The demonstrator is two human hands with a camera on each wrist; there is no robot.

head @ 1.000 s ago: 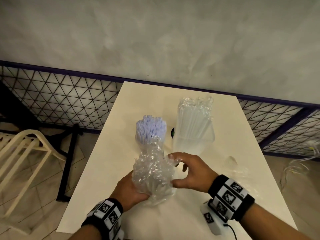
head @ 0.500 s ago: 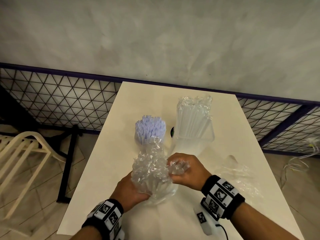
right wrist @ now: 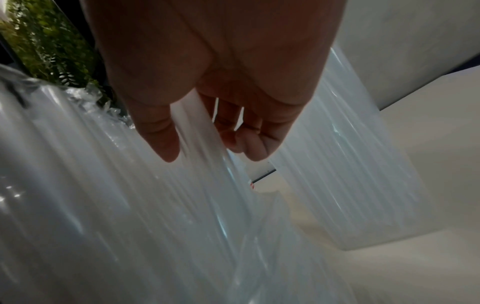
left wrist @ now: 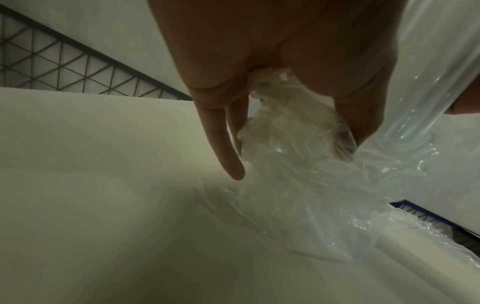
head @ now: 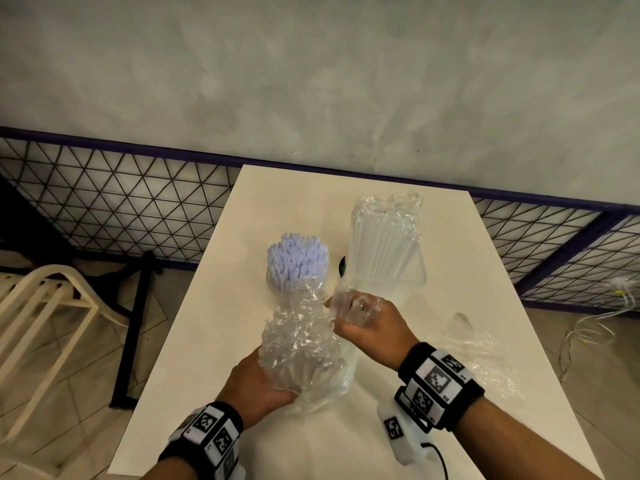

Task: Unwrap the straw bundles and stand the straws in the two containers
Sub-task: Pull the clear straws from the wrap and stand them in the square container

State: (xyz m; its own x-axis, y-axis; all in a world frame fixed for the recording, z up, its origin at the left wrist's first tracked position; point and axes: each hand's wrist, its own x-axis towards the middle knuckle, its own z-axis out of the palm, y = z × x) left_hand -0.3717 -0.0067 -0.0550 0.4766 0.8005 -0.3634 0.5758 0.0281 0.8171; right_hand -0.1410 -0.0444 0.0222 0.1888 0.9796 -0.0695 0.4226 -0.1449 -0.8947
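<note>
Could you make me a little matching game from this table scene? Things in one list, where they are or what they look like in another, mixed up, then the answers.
Things:
1. purple straws
2. clear straws
3. wrapped bundle
4. loose wrapper

States:
A. lying flat on the table, right of the right hand
B. gripped from below by the left hand
C. standing in the left container
D. standing in the right container

Pairs: 1-C, 2-D, 3-B, 4-A
</note>
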